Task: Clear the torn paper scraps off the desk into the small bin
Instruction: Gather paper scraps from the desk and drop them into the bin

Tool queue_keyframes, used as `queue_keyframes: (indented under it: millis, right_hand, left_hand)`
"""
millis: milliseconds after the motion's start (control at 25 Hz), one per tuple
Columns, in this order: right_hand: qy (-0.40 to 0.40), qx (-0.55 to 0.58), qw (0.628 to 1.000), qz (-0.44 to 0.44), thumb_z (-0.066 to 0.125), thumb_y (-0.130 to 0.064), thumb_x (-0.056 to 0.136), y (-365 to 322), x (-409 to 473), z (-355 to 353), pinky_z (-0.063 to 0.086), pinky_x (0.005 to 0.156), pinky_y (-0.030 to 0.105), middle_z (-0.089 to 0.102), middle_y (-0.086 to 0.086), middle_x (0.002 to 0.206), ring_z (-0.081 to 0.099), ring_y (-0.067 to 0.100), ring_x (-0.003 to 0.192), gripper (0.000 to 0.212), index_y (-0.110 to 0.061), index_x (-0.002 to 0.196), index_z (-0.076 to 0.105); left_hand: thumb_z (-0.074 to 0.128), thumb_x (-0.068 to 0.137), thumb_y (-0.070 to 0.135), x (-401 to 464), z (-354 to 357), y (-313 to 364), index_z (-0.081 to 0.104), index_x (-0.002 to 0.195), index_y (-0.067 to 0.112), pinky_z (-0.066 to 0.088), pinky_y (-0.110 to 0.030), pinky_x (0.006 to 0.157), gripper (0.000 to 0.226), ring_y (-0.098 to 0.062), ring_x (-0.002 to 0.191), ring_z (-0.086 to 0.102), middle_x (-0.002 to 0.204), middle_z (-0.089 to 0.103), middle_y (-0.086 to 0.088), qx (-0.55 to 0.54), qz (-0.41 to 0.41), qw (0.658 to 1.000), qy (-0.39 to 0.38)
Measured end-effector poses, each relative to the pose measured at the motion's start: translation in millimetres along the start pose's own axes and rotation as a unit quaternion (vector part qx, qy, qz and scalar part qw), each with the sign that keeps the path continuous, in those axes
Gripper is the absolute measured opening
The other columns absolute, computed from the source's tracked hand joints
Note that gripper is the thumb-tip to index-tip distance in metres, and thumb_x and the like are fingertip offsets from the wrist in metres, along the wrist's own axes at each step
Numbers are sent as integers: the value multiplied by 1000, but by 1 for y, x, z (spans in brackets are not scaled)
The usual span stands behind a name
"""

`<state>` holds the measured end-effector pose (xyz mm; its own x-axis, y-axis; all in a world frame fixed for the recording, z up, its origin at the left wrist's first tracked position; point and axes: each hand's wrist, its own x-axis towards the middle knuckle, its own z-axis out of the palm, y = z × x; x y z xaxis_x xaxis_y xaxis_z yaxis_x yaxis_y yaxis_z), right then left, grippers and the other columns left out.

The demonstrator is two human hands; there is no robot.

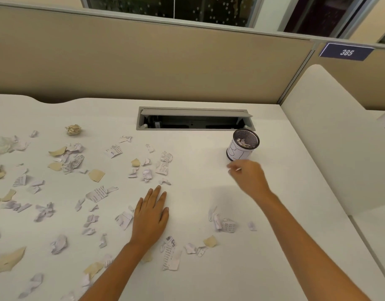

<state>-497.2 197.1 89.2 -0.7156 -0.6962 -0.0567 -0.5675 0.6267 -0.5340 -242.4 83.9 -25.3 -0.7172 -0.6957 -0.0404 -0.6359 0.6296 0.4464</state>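
White desk (209,192) strewn with crumpled printed scraps (163,162), left hand (151,216) flat, right hand (249,177) grip blurred, unclear, near mesh bin (243,146)

The counter (198,192) is plain white. The paper scraps (96,194) on it are mostly white with small black print, and some are tan. One crumpled ball (73,129) is tan too. The small bin (243,144) is black mesh with a white wrap bearing black lines. The partition (143,61) is beige. The sign (346,52) is dark blue with white numbers 385.
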Motion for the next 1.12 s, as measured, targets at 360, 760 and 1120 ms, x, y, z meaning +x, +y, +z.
queue_keyframes:
  millis: [360,760,1120]
  right_hand:
    - [-193,-132,970,66,58,-61,78,21,-105,67,41,87,36,29,5,131,35,30,120,76,-42,143,24]
    - [-93,-39,994,-35,56,-14,91,16,-114,94,39,71,22,49,8,104,55,22,82,15,-7,101,64]
    - [-65,380,892,237,68,-23,80,21,-135,79,42,49,22,54,1,60,50,11,46,26,-14,63,51]
  left_hand:
    - [13,92,49,-54,-14,4,29,146,22,4,-39,116,62,-20,146,3,157,19,0,14,23,1000,6]
    - [39,85,67,-99,-2,29,25,145,25,48,-31,76,75,-22,106,45,128,36,-6,44,-5,997,-58]
    - [57,89,38,-81,-1,41,51,110,12,47,-32,67,34,-21,89,47,107,45,-5,-11,3,997,-71]
